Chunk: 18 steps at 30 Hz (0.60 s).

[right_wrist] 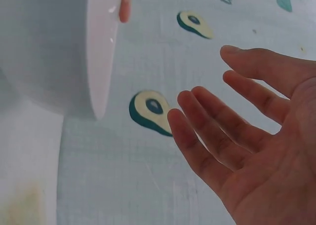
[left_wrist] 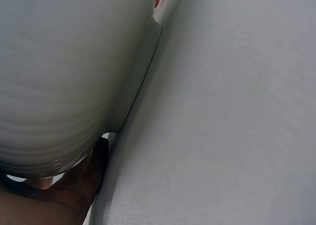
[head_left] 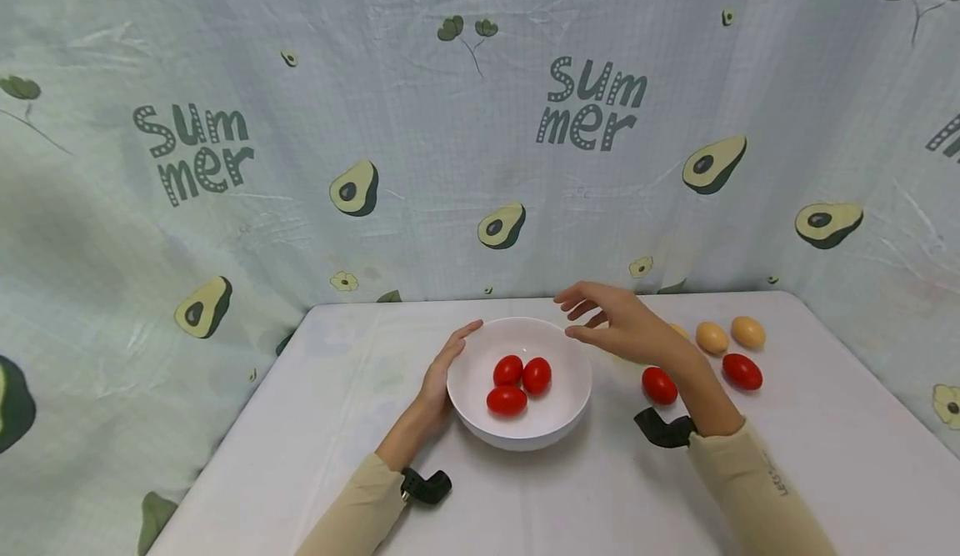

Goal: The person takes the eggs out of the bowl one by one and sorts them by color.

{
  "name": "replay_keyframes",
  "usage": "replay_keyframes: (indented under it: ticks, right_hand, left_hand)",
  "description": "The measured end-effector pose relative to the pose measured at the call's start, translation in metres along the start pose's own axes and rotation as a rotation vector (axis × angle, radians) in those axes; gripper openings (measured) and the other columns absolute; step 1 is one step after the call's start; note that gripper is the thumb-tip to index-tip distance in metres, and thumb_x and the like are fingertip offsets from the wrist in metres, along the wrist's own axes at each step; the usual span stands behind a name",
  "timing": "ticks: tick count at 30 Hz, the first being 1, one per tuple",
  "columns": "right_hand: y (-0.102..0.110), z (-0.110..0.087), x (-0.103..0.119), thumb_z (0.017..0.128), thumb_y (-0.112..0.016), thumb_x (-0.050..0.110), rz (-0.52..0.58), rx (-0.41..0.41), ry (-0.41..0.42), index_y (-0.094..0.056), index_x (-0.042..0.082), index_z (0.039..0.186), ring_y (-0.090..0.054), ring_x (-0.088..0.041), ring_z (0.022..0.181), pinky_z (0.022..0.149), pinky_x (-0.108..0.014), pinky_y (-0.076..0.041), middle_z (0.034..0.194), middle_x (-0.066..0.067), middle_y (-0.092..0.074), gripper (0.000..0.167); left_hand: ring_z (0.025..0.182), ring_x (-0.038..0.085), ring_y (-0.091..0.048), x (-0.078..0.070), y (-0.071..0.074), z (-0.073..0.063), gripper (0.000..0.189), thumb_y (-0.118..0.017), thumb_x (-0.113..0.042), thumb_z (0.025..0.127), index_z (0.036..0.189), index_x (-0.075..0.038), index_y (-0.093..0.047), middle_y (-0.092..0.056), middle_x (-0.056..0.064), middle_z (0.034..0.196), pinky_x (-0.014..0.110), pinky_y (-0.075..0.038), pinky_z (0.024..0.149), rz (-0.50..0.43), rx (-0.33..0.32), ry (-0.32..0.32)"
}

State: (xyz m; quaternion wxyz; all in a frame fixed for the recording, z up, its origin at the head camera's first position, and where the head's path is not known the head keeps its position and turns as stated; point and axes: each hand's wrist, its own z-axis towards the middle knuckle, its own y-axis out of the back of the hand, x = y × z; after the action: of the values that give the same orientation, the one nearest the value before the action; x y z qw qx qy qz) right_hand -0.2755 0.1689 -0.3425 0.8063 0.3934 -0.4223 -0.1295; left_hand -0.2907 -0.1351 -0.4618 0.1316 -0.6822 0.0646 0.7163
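A white bowl [head_left: 517,435] stands on the table with three smooth red egg-shaped objects [head_left: 507,401] inside. My left hand [head_left: 437,377] rests along the bowl's left side, fingers stretched up toward the far rim. In the left wrist view, the bowl's outer wall [left_wrist: 74,77] hides part of that hand [left_wrist: 74,193]. Above the bowl's right rim hovers my right hand [head_left: 618,323], holding nothing. Its fingers are spread and slightly bent in the right wrist view, the palm [right_wrist: 276,170] bare and the bowl [right_wrist: 44,47] off to the left.
Right of the bowl lie two more red egg-shaped objects, one close by the right forearm [head_left: 659,386] and one farther right [head_left: 742,372]. Several yellow egg-shaped ones [head_left: 712,338] lie behind them. A cloth with avocado prints [head_left: 420,122] hangs behind the white table [head_left: 360,373].
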Motion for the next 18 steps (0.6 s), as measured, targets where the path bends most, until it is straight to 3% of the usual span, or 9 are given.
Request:
replay_keyframes:
  ticks: [8, 18]
  right_hand:
    - [-0.02, 0.009, 0.008, 0.094, -0.075, 0.013, 0.03, 0.047, 0.048, -0.06, 0.006, 0.134, -0.069, -0.029, 0.113, 0.091, -0.039, -0.063, 0.13, -0.016, -0.068, 0.043]
    - [-0.045, 0.017, 0.016, 0.093, -0.073, 0.007, 0.067, 0.149, 0.067, -0.062, 0.006, 0.133, -0.068, -0.033, 0.113, 0.089, -0.035, -0.063, 0.13, -0.016, -0.068, 0.042]
  left_hand:
    - [0.157, 0.026, -0.028, -0.001, 0.0, 0.0, 0.051, -0.026, -0.035, 0.11, 0.157, -0.025, -0.042, -0.028, -0.003, 0.17, 0.049, -0.02, 0.131, 0.005, -0.01, 0.004]
    - [0.157, 0.03, -0.028, 0.002, 0.002, 0.002, 0.053, -0.026, -0.035, 0.11, 0.16, -0.02, -0.037, -0.025, 0.0, 0.172, 0.051, -0.02, 0.131, 0.002, 0.008, 0.001]
